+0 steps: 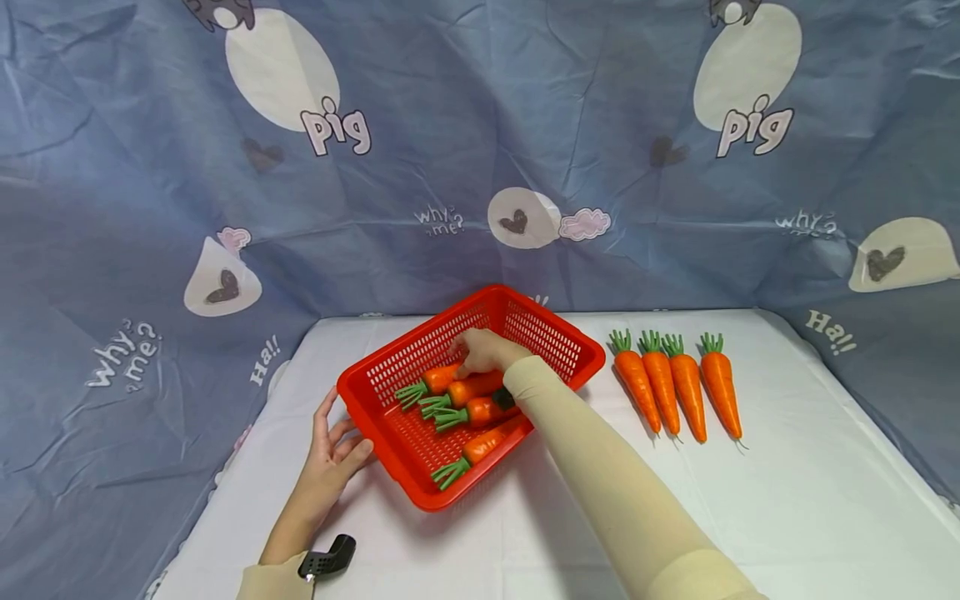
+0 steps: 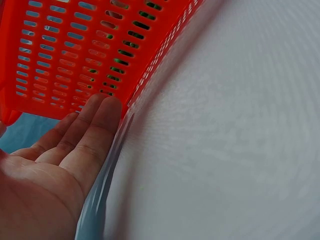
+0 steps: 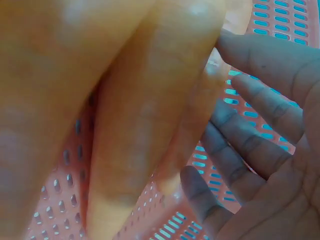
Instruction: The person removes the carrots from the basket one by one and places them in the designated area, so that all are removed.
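Note:
A red perforated basket (image 1: 390,454) stands at an angle on the white-covered table, with several orange carrots (image 1: 487,444) with green stem tops inside it. My left hand (image 1: 327,462) is at the basket's left end; in the left wrist view its straight fingers (image 2: 92,132) touch the slotted outer wall. My right hand (image 1: 483,350) reaches into the basket over the far carrots. In the right wrist view, thumb and fingers (image 3: 250,142) are spread, loosely bent, beside a carrot (image 3: 145,115), the fingertips touching or very near one. The forearm hides some carrot tips.
Right of the basket, several more carrots (image 1: 686,396) lie in a row on the white tablecloth (image 1: 787,500), green tops pointing away. Behind the table hangs a blue printed cloth (image 1: 420,167). A black device (image 1: 327,558) is strapped to the left wrist.

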A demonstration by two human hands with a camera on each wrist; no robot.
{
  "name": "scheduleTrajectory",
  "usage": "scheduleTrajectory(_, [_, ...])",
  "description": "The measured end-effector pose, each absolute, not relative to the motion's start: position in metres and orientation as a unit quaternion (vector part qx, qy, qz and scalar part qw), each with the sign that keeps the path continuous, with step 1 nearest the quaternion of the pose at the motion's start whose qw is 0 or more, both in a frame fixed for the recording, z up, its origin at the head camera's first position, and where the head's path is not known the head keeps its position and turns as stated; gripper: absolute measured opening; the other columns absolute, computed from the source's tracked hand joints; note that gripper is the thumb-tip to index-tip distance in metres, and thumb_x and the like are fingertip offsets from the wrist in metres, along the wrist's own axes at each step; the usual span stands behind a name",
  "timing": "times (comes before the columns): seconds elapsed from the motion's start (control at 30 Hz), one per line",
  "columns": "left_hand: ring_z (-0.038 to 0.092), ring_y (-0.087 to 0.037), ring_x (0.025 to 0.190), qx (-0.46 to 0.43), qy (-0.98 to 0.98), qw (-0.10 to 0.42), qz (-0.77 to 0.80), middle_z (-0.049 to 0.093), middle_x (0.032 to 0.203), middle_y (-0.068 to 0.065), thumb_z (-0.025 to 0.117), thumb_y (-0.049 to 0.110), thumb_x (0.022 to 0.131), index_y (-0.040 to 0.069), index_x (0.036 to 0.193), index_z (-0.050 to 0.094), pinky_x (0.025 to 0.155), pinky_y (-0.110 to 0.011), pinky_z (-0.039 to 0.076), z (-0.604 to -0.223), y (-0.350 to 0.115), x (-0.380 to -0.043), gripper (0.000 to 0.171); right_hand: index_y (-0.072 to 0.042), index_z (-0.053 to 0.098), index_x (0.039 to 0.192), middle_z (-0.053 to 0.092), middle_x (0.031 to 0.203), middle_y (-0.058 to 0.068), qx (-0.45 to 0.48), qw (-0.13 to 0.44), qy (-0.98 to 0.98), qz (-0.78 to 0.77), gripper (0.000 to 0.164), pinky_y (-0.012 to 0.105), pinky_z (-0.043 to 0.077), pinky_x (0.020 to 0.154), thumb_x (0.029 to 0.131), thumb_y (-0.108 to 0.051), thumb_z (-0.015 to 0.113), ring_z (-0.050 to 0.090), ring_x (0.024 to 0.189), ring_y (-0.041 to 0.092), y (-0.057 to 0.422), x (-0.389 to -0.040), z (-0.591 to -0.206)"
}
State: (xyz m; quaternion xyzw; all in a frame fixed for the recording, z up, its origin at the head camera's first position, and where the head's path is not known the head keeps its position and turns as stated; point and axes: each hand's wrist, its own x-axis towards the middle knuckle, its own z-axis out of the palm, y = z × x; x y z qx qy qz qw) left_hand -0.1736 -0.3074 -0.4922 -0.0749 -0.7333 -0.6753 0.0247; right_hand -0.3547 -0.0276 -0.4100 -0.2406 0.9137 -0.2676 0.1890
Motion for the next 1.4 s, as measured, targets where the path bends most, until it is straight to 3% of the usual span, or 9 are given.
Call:
scheduleTrajectory(0.3, [0.070, -0.002, 0.119, -0.073, -0.738, 0.025, -0.670, 0.058, 0.139, 0.000, 0.066, 0.006, 0.104, 0.035, 0.171, -0.001, 0.093, -0.025, 0.062, -0.491, -0.307, -0.173, 0.099, -0.011, 0.072, 0.135, 0.070, 0.128, 0.011, -0.236, 0.194, 0.921, -0.243, 0.041, 0.033, 0.050, 0.095, 0.095, -0.009, 0.081, 0.056, 0.104, 0.020, -0.031, -0.349, -0.407])
scheduleTrajectory(0.5, [0.071, -0.003, 0.119, -0.070, -0.743, 0.026, -0.665, 0.057, 0.140, -0.001, 0.066, 0.008, 0.105, 0.036, 0.171, -0.001, 0.094, -0.027, 0.062, -0.490, -0.307, -0.173, 0.098, -0.014, 0.073, 0.134, 0.068, 0.129, 0.010, -0.224, 0.205, 0.926, -0.226, 0.041, 0.026, 0.045, 0.079, 0.095, -0.002, 0.078, 0.053, 0.099, 0.019, -0.036, -0.346, -0.407])
scheduleTrajectory(0.87, [0.071, -0.003, 0.119, -0.067, -0.744, 0.026, -0.664, 0.055, 0.143, -0.008, 0.066, 0.009, 0.105, 0.036, 0.171, 0.000, 0.094, -0.028, 0.063, -0.489, -0.306, -0.172, 0.097, -0.014, 0.074, 0.129, 0.071, 0.122, 0.007, -0.223, 0.192, 0.929, -0.226, 0.042, 0.025, 0.047, 0.079, 0.090, 0.003, 0.079, 0.056, 0.099, 0.020, -0.036, -0.342, -0.406])
scheduleTrajectory(1.23, [0.071, -0.002, 0.119, -0.067, -0.743, 0.026, -0.665, 0.055, 0.142, -0.005, 0.065, 0.007, 0.105, 0.036, 0.171, 0.000, 0.094, -0.028, 0.063, -0.490, -0.306, -0.172, 0.098, -0.015, 0.076, 0.131, 0.072, 0.128, 0.007, -0.238, 0.189, 0.932, -0.198, 0.041, 0.025, 0.049, 0.081, 0.093, -0.001, 0.079, 0.057, 0.103, 0.020, -0.037, -0.341, -0.407])
scheduleTrajectory(1.4, [0.070, -0.002, 0.119, -0.066, -0.744, 0.026, -0.664, 0.055, 0.142, -0.005, 0.065, 0.007, 0.105, 0.037, 0.171, 0.000, 0.094, -0.028, 0.063, -0.490, -0.306, -0.172, 0.098, -0.014, 0.077, 0.128, 0.072, 0.123, 0.007, -0.256, 0.186, 0.931, -0.180, 0.036, 0.025, 0.048, 0.078, 0.094, -0.005, 0.081, 0.057, 0.099, 0.019, -0.037, -0.344, -0.408])
